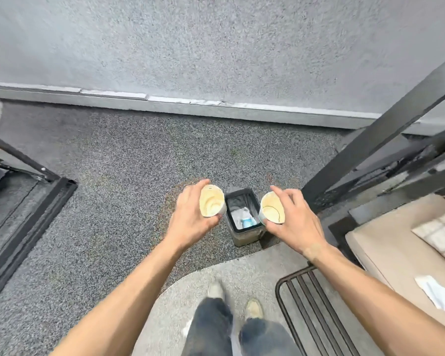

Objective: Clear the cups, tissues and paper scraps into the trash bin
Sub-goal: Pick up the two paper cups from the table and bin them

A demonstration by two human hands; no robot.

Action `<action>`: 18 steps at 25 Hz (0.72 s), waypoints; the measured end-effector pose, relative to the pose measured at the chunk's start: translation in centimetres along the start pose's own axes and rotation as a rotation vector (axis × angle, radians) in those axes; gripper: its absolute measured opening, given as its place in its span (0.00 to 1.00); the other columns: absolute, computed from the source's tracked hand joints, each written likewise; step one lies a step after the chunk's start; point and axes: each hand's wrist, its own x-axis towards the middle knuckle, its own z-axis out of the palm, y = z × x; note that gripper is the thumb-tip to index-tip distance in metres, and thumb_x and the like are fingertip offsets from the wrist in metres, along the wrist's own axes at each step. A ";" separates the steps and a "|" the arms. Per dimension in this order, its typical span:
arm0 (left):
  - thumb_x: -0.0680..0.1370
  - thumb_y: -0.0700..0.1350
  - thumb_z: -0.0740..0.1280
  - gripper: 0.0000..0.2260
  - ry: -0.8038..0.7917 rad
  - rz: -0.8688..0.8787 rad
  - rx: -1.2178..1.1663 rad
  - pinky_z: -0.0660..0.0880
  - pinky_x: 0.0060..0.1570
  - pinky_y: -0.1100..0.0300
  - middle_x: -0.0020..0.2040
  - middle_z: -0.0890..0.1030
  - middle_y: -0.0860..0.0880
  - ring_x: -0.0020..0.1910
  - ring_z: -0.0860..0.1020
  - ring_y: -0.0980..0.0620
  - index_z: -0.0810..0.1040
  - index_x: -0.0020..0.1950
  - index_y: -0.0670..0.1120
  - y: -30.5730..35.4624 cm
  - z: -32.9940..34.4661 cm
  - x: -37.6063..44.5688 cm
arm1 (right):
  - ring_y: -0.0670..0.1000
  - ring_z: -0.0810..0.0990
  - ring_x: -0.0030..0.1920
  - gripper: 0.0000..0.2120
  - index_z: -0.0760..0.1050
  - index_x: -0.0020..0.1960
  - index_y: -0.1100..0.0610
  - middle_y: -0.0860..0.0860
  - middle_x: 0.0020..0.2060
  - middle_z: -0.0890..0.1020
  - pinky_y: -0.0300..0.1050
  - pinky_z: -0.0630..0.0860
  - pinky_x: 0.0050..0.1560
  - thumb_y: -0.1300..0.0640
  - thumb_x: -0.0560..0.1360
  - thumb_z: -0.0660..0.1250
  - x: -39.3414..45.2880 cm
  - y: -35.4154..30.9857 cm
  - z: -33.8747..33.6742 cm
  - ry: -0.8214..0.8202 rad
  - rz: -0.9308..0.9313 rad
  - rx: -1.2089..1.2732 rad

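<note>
My left hand (pixel 190 217) grips a paper cup (pixel 212 201) with a stained cream inside, held just left of the trash bin (pixel 247 236). My right hand (pixel 297 219) grips a second, similar paper cup (pixel 272 207) just right of the bin. Both cups hang above the floor at either side of the bin's open top, mouths turned toward me. The small dark bin stands on the carpet and has a liner, with white scraps and a blue item (pixel 247 222) inside. A white tissue (pixel 436 292) lies on the beige cushion at the right.
A grey wall and baseboard (pixel 190 104) run behind the bin. A black metal frame (pixel 370 142) rises at the right, and a black wire rack (pixel 316 307) sits beside the cushion (pixel 385 247). A dark framed panel (pixel 28 214) lies at the left. My shoes (pixel 253 308) stand on a light mat.
</note>
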 end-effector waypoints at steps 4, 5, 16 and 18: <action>0.67 0.47 0.75 0.40 -0.141 0.012 0.021 0.67 0.55 0.51 0.63 0.68 0.50 0.61 0.65 0.54 0.58 0.75 0.55 -4.0 4.7 7.2 | 0.54 0.76 0.52 0.40 0.56 0.73 0.43 0.47 0.61 0.64 0.50 0.76 0.43 0.45 0.65 0.70 5.0 2.5 4.3 -0.031 0.114 0.014; 0.67 0.47 0.75 0.40 -0.171 0.004 0.024 0.67 0.55 0.52 0.63 0.68 0.50 0.61 0.65 0.54 0.58 0.75 0.55 -5.2 6.1 8.7 | 0.54 0.77 0.51 0.40 0.56 0.73 0.43 0.47 0.61 0.64 0.50 0.76 0.44 0.46 0.65 0.70 6.3 3.0 5.8 -0.040 0.154 0.023; 0.69 0.49 0.75 0.41 -0.421 -0.028 0.168 0.74 0.55 0.54 0.65 0.66 0.50 0.56 0.71 0.54 0.56 0.75 0.55 -21.3 27.7 19.7 | 0.54 0.68 0.59 0.39 0.59 0.71 0.47 0.50 0.62 0.69 0.54 0.72 0.55 0.42 0.65 0.72 15.3 13.5 31.8 -0.104 0.379 -0.093; 0.71 0.51 0.75 0.40 -0.460 0.027 0.274 0.72 0.56 0.54 0.65 0.66 0.49 0.54 0.73 0.52 0.55 0.76 0.53 -24.0 32.8 21.4 | 0.54 0.68 0.59 0.40 0.60 0.71 0.49 0.50 0.63 0.71 0.53 0.70 0.54 0.42 0.65 0.73 16.4 16.1 36.3 -0.101 0.359 -0.173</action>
